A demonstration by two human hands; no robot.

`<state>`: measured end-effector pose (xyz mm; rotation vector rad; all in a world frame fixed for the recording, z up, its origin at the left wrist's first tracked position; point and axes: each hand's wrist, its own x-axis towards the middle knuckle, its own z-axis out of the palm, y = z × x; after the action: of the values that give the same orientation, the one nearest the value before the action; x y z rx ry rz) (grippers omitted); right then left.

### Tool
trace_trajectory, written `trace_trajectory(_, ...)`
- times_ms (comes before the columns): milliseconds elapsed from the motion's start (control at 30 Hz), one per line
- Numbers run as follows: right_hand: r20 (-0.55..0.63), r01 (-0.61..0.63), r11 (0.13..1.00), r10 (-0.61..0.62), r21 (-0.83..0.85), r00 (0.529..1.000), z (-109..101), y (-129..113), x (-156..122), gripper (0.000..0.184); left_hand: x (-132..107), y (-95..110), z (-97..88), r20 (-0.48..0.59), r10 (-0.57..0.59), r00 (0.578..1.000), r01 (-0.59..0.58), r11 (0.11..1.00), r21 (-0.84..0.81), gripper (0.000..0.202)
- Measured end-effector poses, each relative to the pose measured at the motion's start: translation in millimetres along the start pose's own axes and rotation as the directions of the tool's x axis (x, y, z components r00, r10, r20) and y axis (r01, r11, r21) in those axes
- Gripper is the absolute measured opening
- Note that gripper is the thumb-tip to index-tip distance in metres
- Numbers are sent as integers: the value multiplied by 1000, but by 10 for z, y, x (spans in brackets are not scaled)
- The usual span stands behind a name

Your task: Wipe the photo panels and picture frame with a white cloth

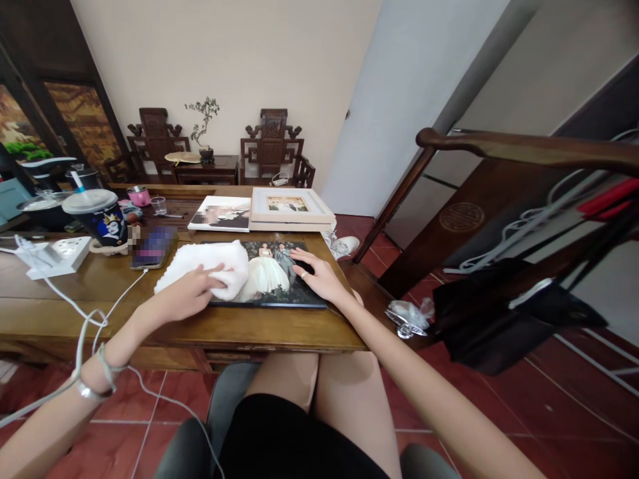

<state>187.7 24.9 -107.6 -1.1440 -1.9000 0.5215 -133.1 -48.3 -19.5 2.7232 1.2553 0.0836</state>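
My left hand (196, 287) presses down on a folded white cloth (212, 254), its fingers partly sunk into the fluffy fabric. Under the cloth's right part lies a glossy wedding photo panel (267, 274), flat on the wooden table, showing a couple in a white gown and a grey suit; the cloth hides its left side. My right hand (319, 278), wearing a ring, rests with fingers spread on the panel's right end and holds nothing.
Behind the panel lie a white-framed picture (292, 203) and another photo panel (222, 213). To the left are a charging phone (154, 247), a lidded drink cup (97, 216) and a white power strip (57, 256). A cable (82, 332) crosses my left forearm. A wooden chair (459, 213) stands right.
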Motion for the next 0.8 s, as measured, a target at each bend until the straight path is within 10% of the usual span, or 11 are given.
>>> trace_trajectory(367,-9,5,1000,-5,21,1000,5,3,7,33,976,-429,64,20,-120,993,112,966,235,52)
trace_trajectory(800,-8,25,1000,-25,-17,1000,16,0,9,32,46,666,47,131,178,975,-199,967,161,49)
